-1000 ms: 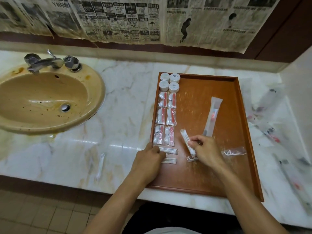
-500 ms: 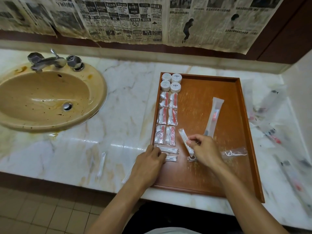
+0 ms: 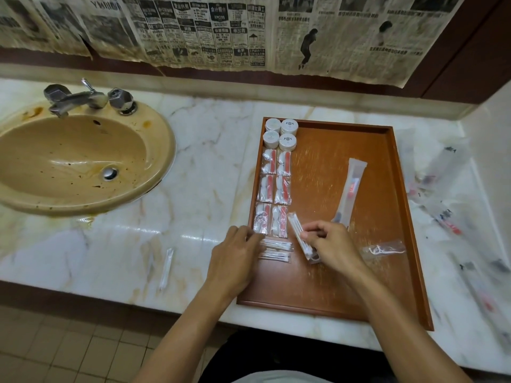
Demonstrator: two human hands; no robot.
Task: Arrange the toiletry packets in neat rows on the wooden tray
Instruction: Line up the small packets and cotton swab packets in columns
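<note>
A wooden tray (image 3: 359, 286) lies on the marble counter. Along its left side stand several white round jars (image 3: 280, 134), then red-and-white sachets (image 3: 275, 189) in two columns. Below them lie two cotton-swab packets (image 3: 276, 250). My left hand (image 3: 235, 258) rests at the tray's left edge, its fingertips touching those swab packets. My right hand (image 3: 331, 247) pinches another cotton-swab packet (image 3: 297, 230), held slanted just above the tray. A long toothbrush packet (image 3: 349, 189) and a floss-pick packet (image 3: 385, 250) lie loose on the tray.
A beige sink (image 3: 77, 164) with a metal tap (image 3: 83, 99) sits at the left. One swab packet (image 3: 166, 268) lies on the counter left of the tray. Several clear toothbrush packets (image 3: 448, 217) are scattered on the counter at the right. Newspaper covers the wall behind.
My right hand has lifted the slanted swab packet slightly up and left. My left hand has slid a little along the tray's left edge toward the swab packets.
</note>
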